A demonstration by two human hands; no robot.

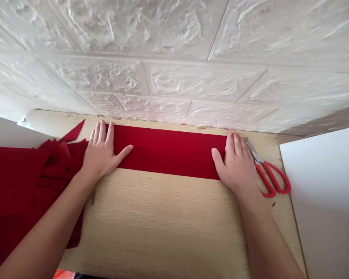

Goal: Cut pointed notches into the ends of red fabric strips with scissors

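A strip of dark red fabric (168, 151) lies flat across the far part of the wooden table, its long sides running left to right. My left hand (101, 153) rests flat on the strip's left end, fingers stretched away from me and thumb spread out over the cloth. On the right end lies my right hand (237, 161), also flat, with its thumb apart from the fingers. Scissors (267, 170) with red handles lie just right of my right hand, their blades partly behind it. Both ends of the strip are covered by my hands.
A heap of red cloth (17, 182) covers the table's left side, with a pointed scrap (74, 131) behind it. The wooden table (163, 221) meets a white brick-patterned wall (174, 77) at the back. A white panel (325, 193) stands along the right edge.
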